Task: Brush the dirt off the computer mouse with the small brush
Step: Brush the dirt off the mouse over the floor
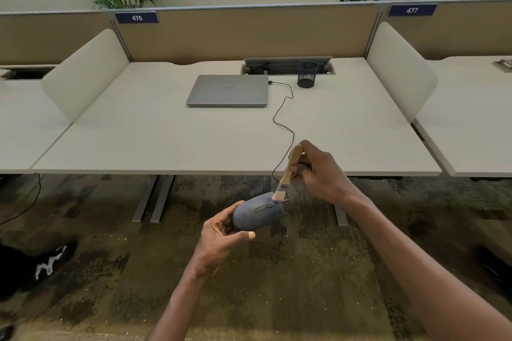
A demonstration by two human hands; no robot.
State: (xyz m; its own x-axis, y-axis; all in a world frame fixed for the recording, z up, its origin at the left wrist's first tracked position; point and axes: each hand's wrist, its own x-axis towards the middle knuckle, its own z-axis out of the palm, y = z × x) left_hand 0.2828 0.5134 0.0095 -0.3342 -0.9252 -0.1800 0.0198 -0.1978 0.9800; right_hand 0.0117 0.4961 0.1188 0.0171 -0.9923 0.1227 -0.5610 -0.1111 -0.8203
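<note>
Mouse [256, 214] gripped in left hand [221, 238], bristles of small brush [288, 174], pinched by right hand [318, 174], touching its front.

Matt grey mouse [256, 214], wooden-handled brush [288, 173], smooth matt white desk [166, 141].

Both forearms are bare, no sleeves, watch or rings visible on either.

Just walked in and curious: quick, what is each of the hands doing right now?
Left hand: grips the computer mouse, held up off the desk.
Right hand: holds the small brush, bristles touching the mouse's front.
</note>
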